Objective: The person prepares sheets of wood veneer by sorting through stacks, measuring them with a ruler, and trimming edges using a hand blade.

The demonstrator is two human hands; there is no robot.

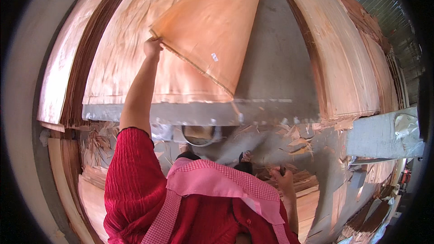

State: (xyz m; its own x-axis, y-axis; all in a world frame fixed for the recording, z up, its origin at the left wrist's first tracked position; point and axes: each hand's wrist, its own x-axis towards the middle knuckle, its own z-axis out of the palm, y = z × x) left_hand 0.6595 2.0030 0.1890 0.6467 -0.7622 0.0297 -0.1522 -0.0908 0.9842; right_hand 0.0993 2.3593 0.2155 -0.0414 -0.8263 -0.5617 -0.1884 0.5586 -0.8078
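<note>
My left hand (153,47) is stretched forward and closed on the edge of a thin wood veneer sheet (208,27). The sheet's right part is lifted and folded over to the left, so a slanting edge shows above the veneer (113,72) lying flat beneath. A small white patch (214,57) sits on the folded flap. To the right of the flap, the grey tabletop (280,58) is bare. Low beside my body, my right hand (285,181) is closed around a small dark thing, too little of which shows to name it.
Veneer stacks stand left (68,63) and right (334,49) of the table. Beneath its front edge is a round bucket (199,138). Veneer scraps (296,142) litter the floor. A grey bench (379,133) with clear plastic on it stands at the right.
</note>
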